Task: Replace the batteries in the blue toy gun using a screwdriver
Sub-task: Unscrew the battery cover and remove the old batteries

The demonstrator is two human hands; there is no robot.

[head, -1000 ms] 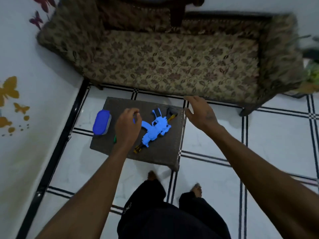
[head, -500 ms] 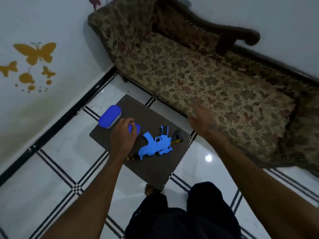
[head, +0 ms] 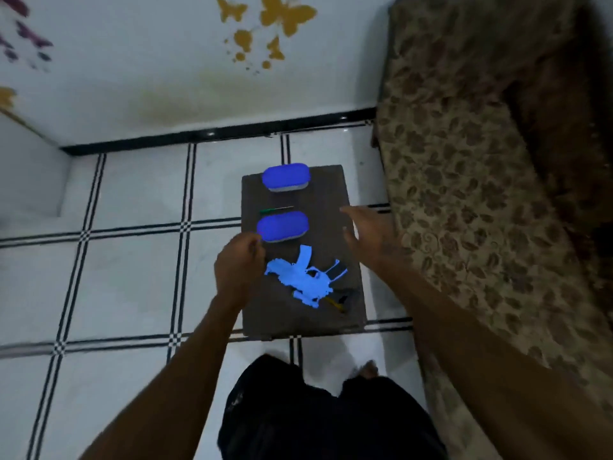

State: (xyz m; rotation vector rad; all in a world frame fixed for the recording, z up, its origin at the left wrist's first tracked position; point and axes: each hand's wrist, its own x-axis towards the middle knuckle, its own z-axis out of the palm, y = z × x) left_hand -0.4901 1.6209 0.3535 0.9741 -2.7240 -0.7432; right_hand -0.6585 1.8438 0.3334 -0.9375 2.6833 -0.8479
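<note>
Bare and loosely curled, the left hand (head: 237, 265) is held at the stool's (head: 298, 322) left edge, just left of the blue toy gun (head: 306, 277); whether anything is pinched cannot be told. The right hand (head: 366, 235) is spread open, empty, right of centre. Two blue oval cases (head: 286, 176) (head: 282, 226) are seen above, a green screwdriver (head: 276, 209) between them.

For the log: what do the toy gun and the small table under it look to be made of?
Toy gun: probably moulded plastic, given its uniform bright blue and thin cut-out shapes; the blur hides its finish. Table: dark brown, matt top, maybe wood or laminate; no grain resolves.
</note>
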